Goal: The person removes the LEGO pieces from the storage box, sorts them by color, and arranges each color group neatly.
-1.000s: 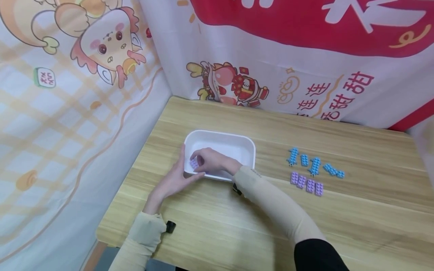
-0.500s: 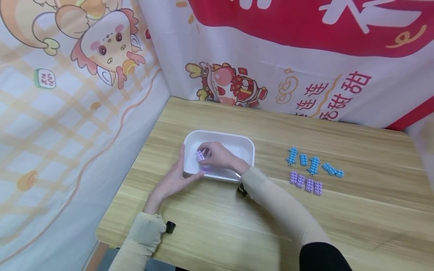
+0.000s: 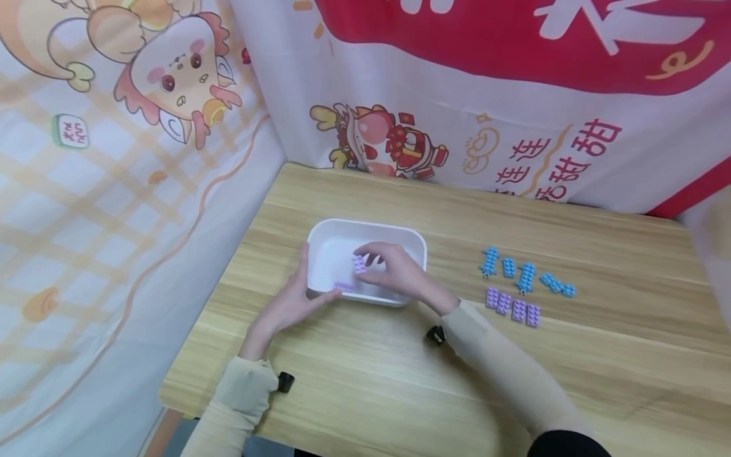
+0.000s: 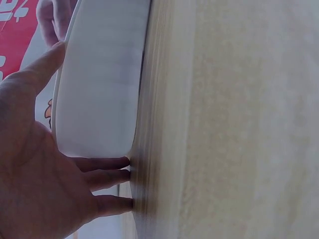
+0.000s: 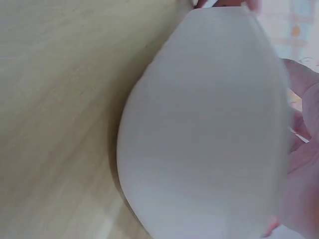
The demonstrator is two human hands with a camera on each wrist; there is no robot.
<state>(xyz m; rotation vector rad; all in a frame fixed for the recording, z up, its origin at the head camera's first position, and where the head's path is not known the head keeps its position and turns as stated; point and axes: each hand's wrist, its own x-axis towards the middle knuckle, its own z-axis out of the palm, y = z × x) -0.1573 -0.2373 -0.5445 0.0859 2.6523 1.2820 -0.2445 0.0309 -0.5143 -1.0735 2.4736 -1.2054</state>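
A white plastic box (image 3: pixel 328 251) stands on the wooden table in the head view. My left hand (image 3: pixel 290 299) rests against its left end, thumb at the near rim and fingers straight along the side, as the left wrist view confirms. Over the inside of the box, my right hand (image 3: pixel 396 273) pinches a light purple building brick (image 3: pixel 358 264) between thumb and fingers. Another purple brick (image 3: pixel 342 287) lies on the box floor by the near wall. The box wall (image 5: pixel 204 124) hides the held brick in the right wrist view.
To the right of the box lie a row of purple bricks (image 3: pixel 518 311) and, behind it, several blue brick pieces (image 3: pixel 526 278). Printed cloth (image 3: pixel 200 190) hangs along the table's left and back edges.
My right hand has moved right inside the box, carrying the purple brick from the left end toward the middle. The left hand has stayed at the box's end.
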